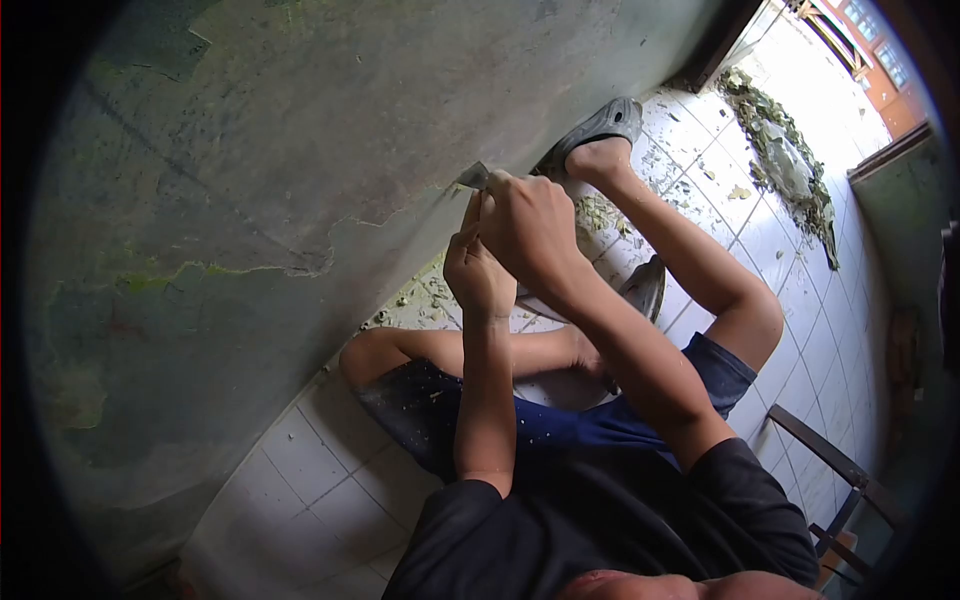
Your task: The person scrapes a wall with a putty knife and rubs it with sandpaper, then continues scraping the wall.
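Observation:
A flat-bladed scraper (473, 177) meets the grey-green wall (240, 140), where the paint has a ragged peeled edge. My right hand (532, 222) is wrapped round the scraper's handle, which its fingers hide. Just below and partly behind it, my left hand (480, 275) has its fingers raised against the scraper, close to the blade. Part of the left fingers is covered by the right hand.
Paint flakes (430, 300) lie along the wall's foot on the white tiled floor (330, 470). A heap of debris (785, 160) lies near the doorway. My legs are folded and spread, with a grey clog (608, 122) on one foot. Dark wooden furniture (825, 448) stands at right.

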### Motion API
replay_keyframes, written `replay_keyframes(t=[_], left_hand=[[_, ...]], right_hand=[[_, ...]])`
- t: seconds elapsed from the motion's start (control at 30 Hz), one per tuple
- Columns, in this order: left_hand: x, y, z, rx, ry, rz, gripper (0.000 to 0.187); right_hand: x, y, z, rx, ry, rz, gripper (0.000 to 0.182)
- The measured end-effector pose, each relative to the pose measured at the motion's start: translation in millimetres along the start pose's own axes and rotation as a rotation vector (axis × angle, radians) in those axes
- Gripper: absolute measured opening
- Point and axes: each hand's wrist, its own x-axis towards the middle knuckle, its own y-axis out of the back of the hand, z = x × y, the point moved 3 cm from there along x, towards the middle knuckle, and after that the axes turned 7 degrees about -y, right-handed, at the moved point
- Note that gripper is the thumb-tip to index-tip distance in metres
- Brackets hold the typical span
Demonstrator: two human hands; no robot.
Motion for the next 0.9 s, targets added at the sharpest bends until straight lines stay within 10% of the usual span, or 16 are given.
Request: replay_keyframes(t=[0.9], left_hand=[[8.4,23.8,-9.8,-0.04,0.002,0.095,0.059]], right_hand=[[-6.4,-6.9,5.4,0.151,-0.08,0.007,0.02]])
